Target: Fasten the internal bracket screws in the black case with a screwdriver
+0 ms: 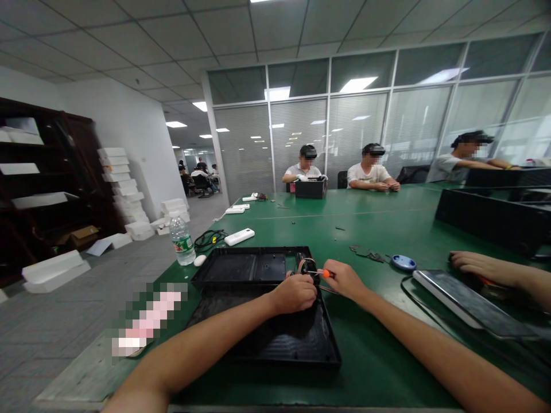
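Note:
A black plastic case [275,344] lies open on the green table, its divided part at the back. My right hand [343,279] is closed round the orange handle of a screwdriver [328,273], whose shaft points left. Beside its tip, my left hand [297,293] is closed at the case's right side, by a small dark part with thin wires [306,265]. What the left fingers pinch is hidden behind them.
A water bottle [182,241], black cable and white device [239,237] stand left of the case's back edge. Rightward are a blue round dish [403,263], a phone-like slab [473,301] and another person's hand [477,262]. Several people sit around the table [275,223].

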`<state>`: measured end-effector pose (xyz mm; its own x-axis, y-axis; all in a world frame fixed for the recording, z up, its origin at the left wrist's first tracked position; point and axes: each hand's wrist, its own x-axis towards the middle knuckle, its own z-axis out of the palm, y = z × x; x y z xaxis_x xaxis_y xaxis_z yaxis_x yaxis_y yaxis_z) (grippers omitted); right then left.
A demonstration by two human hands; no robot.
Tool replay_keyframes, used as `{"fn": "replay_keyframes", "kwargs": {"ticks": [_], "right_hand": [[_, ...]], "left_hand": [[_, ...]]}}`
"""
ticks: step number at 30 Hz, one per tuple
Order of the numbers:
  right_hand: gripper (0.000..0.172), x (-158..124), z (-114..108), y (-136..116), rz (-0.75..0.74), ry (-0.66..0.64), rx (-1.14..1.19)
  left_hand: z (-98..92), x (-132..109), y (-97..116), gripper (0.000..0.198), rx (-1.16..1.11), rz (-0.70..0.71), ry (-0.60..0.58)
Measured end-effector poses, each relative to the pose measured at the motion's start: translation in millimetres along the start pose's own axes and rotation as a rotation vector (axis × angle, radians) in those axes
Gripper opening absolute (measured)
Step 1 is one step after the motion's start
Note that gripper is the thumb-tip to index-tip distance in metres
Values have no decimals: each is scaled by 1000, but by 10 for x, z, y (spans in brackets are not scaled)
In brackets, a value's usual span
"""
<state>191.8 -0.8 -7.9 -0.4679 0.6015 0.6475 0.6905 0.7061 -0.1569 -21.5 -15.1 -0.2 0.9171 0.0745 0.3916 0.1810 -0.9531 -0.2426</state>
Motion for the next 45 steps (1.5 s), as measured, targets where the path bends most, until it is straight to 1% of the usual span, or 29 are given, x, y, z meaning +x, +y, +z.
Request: {"fn": "replay_keyframes", "kwargs": {"ticks": [2,4,7,9,11,13,15,17,19,20,23,25,27,29,33,34,36,39,42,45], "right_hand": [[33,2,-20,11,33,12,35],[34,13,-57,9,104,8,93],[25,37,-127,-7,244,-33,262],[20,48,-178,-15,336,-100,491],[23,55,-243,-20,414,-182,803],[26,64,-331,-18,443,-244,1086],[32,76,-432,2,441,-269,1244],[35,87,-519,49,467,-280,1287],[38,94,-567,113,521,-267,1269],[37,97,-572,142,544,-232,1253],[31,109,-521,177,561,-38,1205],[31,117,-459,146,562,102,1147],[32,121,-404,88,560,178,1033],[31,114,-372,25,527,235,870],[25,87,-394,-71,390,369,531],[24,83,-410,-89,361,389,466],[23,80,-437,-123,320,388,383],[24,81,-450,-161,291,337,347],[25,86,-457,-185,273,315,317],[24,106,-498,-222,232,288,260]], "left_hand": [[-20,7,10,16,0,4,-14],[-31,13,14,17,-9,4,-20],[-29,18,11,19,-40,-5,-6],[-21,18,8,20,-65,-15,6],[-13,16,7,19,-85,-28,10],[-7,13,6,17,-92,-41,7],[0,7,6,17,-89,-49,8],[9,-1,9,17,-87,-57,20],[21,-10,16,17,-92,-65,34],[26,-14,21,17,-99,-71,38],[30,-20,35,17,-121,-95,40],[26,-16,38,16,-135,-102,40],[22,-11,34,15,-148,-97,39],[22,-9,29,14,-161,-89,43],[41,-18,27,16,-189,-111,52],[46,-22,29,16,-201,-128,50],[48,-28,35,14,-236,-174,48],[28,-33,51,10,-287,-251,42],[-10,-37,72,7,-308,-315,31],[-25,-42,90,11,-340,-377,54]]}}
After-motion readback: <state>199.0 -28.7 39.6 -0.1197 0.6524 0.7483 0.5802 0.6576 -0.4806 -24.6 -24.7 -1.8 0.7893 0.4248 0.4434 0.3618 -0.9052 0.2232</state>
